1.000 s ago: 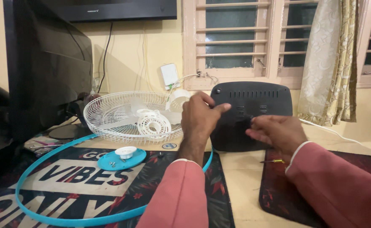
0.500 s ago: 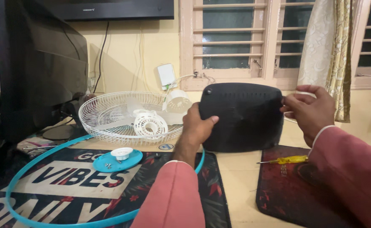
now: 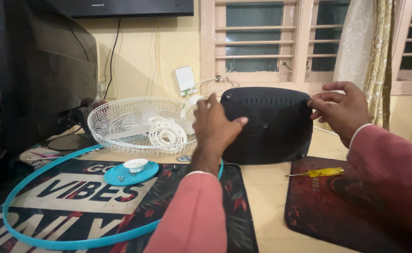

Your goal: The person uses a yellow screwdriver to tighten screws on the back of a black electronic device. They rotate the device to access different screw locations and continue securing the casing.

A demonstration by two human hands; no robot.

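A black vented plastic cover (image 3: 267, 124) stands upright on the table in front of me. My left hand (image 3: 213, 126) presses against its left side, thumb across the front face. My right hand (image 3: 339, 110) pinches its upper right corner with the fingertips. Both sleeves are pink. A small yellow-handled screwdriver (image 3: 321, 172) lies on the dark red mat (image 3: 346, 206) below my right hand.
A white wire fan grille (image 3: 135, 124) with white fan parts sits left of the cover. A blue ring (image 3: 70, 206), a blue disc (image 3: 131, 173) with a white cap and small screws lie on a printed mat. A dark monitor (image 3: 46, 70) stands at left; window and curtain behind.
My right hand left the cover's front and went to its upper right corner. My left hand slid down the left edge, then spread onto the front. The cover now stands more upright.
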